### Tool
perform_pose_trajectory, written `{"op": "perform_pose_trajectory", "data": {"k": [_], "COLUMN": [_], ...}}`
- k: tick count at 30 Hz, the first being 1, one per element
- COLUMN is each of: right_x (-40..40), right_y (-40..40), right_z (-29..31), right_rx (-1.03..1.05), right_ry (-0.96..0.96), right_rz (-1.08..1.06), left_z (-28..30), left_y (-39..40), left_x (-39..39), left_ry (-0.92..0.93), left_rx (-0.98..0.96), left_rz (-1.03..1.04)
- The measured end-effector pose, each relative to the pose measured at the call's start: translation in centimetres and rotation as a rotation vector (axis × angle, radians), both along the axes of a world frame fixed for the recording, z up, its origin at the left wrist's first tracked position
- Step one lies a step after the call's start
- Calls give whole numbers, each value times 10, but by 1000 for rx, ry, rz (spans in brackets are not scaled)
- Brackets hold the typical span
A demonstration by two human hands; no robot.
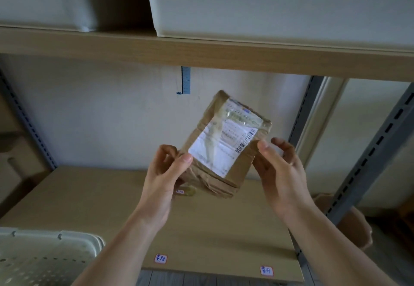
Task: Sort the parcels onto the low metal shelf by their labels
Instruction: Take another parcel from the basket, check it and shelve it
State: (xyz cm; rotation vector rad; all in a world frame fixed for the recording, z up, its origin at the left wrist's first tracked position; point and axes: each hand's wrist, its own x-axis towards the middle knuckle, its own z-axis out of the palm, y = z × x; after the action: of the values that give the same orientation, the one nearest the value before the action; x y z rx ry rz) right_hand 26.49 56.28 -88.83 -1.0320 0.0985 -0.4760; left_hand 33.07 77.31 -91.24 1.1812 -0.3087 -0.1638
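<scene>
A small brown cardboard parcel (225, 144) with a white shipping label and clear tape is held tilted in the air above the low shelf board (94, 198). My left hand (167, 171) grips its lower left corner, thumb on the front face. My right hand (280, 169) holds its right edge, thumb on top and fingers behind. Two small handwritten labels (160, 258) (266, 271) are stuck along the board's front edge. A third small sticker (180, 192) shows on the board just under the parcel.
A white perforated plastic basket (44, 256) sits at the bottom left. Grey slotted metal uprights (371, 155) frame the shelf at right and left. The upper wooden shelf (201, 55) carries white bins (268, 5). Brown cardboard boxes (356, 223) lie on the floor at right.
</scene>
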Motion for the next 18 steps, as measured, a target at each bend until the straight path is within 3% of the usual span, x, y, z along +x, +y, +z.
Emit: {"op": "perform_pose_trajectory", "data": {"k": [3, 5, 10, 15, 18], "right_x": [-3, -5, -5, -5, -7], "right_y": [10, 14, 7, 2, 3], "right_z": [-2, -4, -9, -6, -5], "right_rx": [-332, -422, -480, -345, -368], "right_ry": [79, 83, 74, 94, 81], "right_rz": [181, 353, 273, 174, 143], "left_z": [-4, -3, 6, 10, 10], "left_y": [-6, -6, 3, 2, 3], "left_x": [-6, -7, -3, -12, -12], "left_ry": [-5, 77, 34, -33, -16], "left_rx": [18, -52, -32, -18, -43], "left_rz": [-185, -274, -101, -70, -73]}}
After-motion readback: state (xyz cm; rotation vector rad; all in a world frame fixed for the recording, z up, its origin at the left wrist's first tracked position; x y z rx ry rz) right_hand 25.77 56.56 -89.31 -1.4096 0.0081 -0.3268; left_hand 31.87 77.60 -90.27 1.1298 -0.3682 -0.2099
